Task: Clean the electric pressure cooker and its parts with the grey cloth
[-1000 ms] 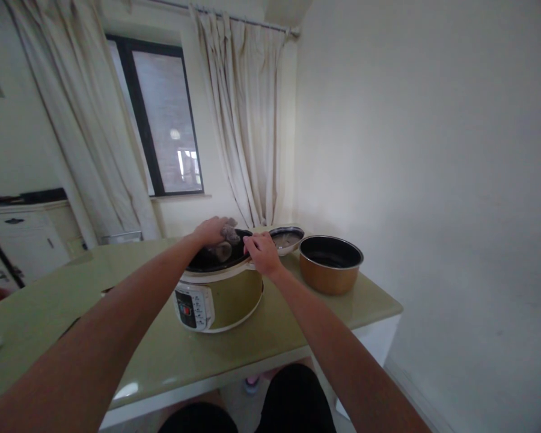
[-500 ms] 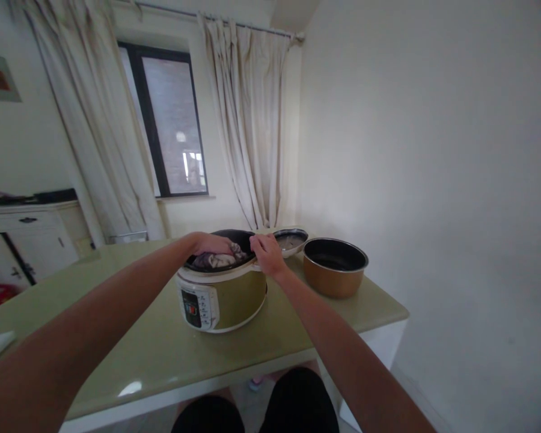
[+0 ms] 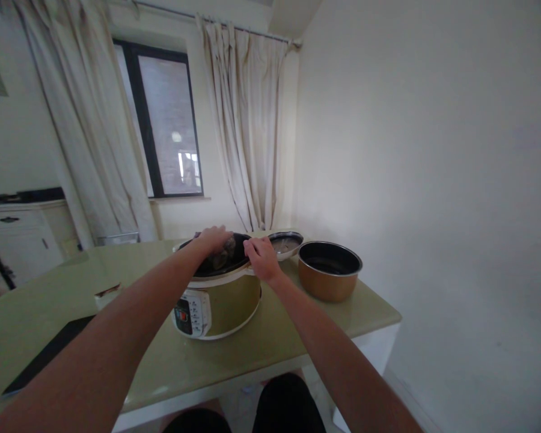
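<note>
A rice cooker [image 3: 234, 307] with a white front panel stands lidless on the green table. My left hand [image 3: 214, 237] is at the far inner wall of its dark opening, curled over a cloth [image 3: 223, 257] that is blurred and mostly covered by the hand and forearm. With fingers bent over the rim, my right hand [image 3: 261, 255] grips the right side of the cooker. Just behind the right hand lies a round lid [image 3: 287, 243]. An orange-brown inner pot [image 3: 329, 282], dark inside, sits to the right of the cooker.
The green table [image 3: 234, 364] ends at a right corner near the white wall. On its left are a dark flat object [image 3: 56, 349] and a small white box-like item [image 3: 108, 296], both partly behind my left forearm. A white cabinet [image 3: 22, 240] stands further left.
My left hand has moved with the cloth from the inside of the cooker up toward its far rim. My right hand stays on the rim. The view has shifted slightly.
</note>
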Demonstrator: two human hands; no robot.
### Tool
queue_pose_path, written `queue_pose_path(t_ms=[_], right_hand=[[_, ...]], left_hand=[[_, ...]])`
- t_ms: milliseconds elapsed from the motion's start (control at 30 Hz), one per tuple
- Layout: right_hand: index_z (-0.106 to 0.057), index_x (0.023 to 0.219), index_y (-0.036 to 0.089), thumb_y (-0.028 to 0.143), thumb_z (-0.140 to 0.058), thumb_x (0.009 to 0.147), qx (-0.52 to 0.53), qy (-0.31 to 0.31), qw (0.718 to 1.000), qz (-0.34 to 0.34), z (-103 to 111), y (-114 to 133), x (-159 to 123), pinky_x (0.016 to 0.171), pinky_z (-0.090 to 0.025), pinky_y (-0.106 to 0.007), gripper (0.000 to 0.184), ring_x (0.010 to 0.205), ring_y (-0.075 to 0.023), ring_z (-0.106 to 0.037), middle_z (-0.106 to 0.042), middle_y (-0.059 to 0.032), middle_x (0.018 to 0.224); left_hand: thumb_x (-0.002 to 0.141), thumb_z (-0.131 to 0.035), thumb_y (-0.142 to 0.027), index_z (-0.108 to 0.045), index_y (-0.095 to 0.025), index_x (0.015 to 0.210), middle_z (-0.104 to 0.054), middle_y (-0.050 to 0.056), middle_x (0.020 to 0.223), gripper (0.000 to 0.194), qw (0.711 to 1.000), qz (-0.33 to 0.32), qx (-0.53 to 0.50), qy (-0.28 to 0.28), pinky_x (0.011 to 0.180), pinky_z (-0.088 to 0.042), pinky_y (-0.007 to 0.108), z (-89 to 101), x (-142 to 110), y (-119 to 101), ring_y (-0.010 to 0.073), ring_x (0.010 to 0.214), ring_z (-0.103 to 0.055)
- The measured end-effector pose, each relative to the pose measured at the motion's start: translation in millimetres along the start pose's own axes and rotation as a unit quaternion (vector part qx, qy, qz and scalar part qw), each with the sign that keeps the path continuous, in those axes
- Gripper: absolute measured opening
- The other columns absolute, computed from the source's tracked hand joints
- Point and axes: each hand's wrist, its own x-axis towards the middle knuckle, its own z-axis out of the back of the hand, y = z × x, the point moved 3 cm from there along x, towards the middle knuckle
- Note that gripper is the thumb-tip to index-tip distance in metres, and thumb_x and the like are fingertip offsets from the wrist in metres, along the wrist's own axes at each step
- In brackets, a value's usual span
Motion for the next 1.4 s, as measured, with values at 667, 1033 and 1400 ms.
queue_pose_path(t_ms=[667,1033,1400], right_hand=[[-0.049,0.066,0.024,0.031,-0.041,0.109,0.042,-0.023,0.999,0.008,-1,-2,-1,0.089,-0.035,-0.034,0.044,0.076,-0.0174,-0.055,-0.064,0.0003,0.071],[-0.051,0.067,0.024,0.034,-0.042,0.109,0.027,-0.022,0.999,-0.002,-2,-5,-2,0.086,-0.035,-0.034,0.044,0.079,-0.0191,-0.054,-0.063,-0.0007,0.071],[-0.053,0.068,0.024,0.032,-0.041,0.108,0.031,-0.032,0.999,-0.008,-3,-6,-3,0.085,-0.035,-0.034,0.042,0.083,-0.0204,-0.053,-0.063,-0.0013,0.072]], left_hand=[[0.073,-0.066,-0.029,-0.082,-0.021,0.105,-0.082,0.001,0.097,0.036,0.922,-0.128,-0.299,0.209,0.079,-0.058,0.029,-0.6,-62,22,0.021,0.085,-0.073],[0.083,-0.067,-0.021,-0.08,-0.031,0.116,-0.078,0.008,0.125,0.036,0.999,0.002,-0.003,0.038,0.096,-0.055,0.036,-6.1,-20,37,0.0286,0.116,-0.072],[0.092,-0.056,-0.032,-0.064,-0.019,0.132,-0.067,0.02,0.134,0.043,0.993,0.037,-0.068,-0.085,0.101,-0.054,0.046,9.8,11,-23,0.0341,0.122,-0.068]])
